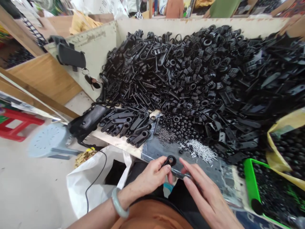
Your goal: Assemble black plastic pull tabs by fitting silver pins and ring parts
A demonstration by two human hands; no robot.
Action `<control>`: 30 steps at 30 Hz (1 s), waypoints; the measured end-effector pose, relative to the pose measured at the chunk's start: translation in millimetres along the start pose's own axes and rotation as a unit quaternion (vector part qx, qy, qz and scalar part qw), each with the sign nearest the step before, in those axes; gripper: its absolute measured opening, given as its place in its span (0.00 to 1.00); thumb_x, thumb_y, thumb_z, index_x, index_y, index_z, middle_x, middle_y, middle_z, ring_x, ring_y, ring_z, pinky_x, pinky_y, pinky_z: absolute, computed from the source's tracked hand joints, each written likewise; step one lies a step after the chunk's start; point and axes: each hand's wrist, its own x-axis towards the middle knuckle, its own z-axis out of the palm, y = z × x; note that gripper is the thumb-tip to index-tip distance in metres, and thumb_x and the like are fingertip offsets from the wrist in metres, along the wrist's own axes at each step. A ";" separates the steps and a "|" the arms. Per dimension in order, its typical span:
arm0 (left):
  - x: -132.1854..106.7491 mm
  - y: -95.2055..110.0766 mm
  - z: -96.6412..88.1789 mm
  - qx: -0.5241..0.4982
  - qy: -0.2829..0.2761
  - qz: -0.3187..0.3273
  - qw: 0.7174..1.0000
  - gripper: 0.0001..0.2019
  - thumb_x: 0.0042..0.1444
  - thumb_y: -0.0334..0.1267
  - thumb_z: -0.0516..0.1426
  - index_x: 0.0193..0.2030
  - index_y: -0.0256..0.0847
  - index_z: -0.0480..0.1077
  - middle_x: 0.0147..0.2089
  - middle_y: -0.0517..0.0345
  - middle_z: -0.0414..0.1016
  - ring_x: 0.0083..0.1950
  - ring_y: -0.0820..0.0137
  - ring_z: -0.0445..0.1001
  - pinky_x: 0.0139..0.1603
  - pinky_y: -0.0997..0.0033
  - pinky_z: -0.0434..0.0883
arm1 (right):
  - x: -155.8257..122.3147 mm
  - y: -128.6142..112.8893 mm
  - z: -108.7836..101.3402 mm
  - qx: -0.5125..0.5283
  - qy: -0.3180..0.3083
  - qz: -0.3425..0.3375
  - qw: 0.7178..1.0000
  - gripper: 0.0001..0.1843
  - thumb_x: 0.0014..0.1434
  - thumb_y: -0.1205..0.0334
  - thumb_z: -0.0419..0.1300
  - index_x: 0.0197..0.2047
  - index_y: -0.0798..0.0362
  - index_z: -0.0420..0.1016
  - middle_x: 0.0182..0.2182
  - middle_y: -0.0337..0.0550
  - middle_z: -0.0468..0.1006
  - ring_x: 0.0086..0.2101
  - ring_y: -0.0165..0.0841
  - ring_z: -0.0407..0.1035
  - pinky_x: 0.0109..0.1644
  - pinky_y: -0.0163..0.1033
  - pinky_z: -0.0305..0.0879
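Observation:
My left hand [152, 174] is closed on a black plastic part with a ring-shaped end [171, 161], which sticks out past the thumb and forefinger. A little to the right, my right hand [206, 190] is open, its fingers stretched toward the part without visibly gripping it. Both hands hover at the front edge of a dark work surface [164, 152]. Just beyond them lie a heap of small silver pins [200, 151], a pile of tiny grey pieces [165, 136] and round black beads [184, 127]. Black lever-like pieces [140, 138] are laid out to the left.
A large heap of black plastic parts [166, 70] fills the walled bench. A green bin [250, 178] and a yellow-edged bag [274, 143] stand right. Left are a white sack [78, 184], a light blue stool [49, 140], hanging keys [91, 81] and a black holder [71, 57].

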 end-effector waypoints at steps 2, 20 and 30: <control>1.1 -0.2 0.9 -0.021 0.006 -0.005 1.000 0.23 0.65 0.60 0.55 0.47 0.39 0.65 0.29 0.62 0.73 0.19 0.80 0.54 0.20 0.77 0.50 | -3.2 3.8 2.8 -0.019 0.011 -0.013 1.000 0.25 0.74 0.64 0.48 0.71 0.45 0.65 0.47 0.47 0.78 0.41 0.29 0.79 0.45 0.29 0.75; 8.1 -1.1 3.8 -0.009 0.030 -0.010 0.999 0.23 0.65 0.60 0.54 0.47 0.38 0.65 0.28 0.62 0.72 0.20 0.80 0.54 0.20 0.77 0.51 | -0.3 16.8 28.5 -0.144 0.068 -0.089 0.983 0.20 0.74 0.70 0.47 0.60 0.54 0.76 0.34 0.43 0.77 0.30 0.28 0.78 0.34 0.28 0.73; 10.4 -6.9 8.8 -0.015 0.066 -0.008 0.998 0.24 0.64 0.61 0.54 0.45 0.39 0.65 0.25 0.66 0.67 0.19 0.79 0.53 0.21 0.76 0.51 | 2.7 8.4 32.3 -0.312 0.071 -0.124 0.939 0.25 0.65 0.79 0.47 0.60 0.54 0.71 0.32 0.42 0.79 0.28 0.31 0.75 0.29 0.33 0.69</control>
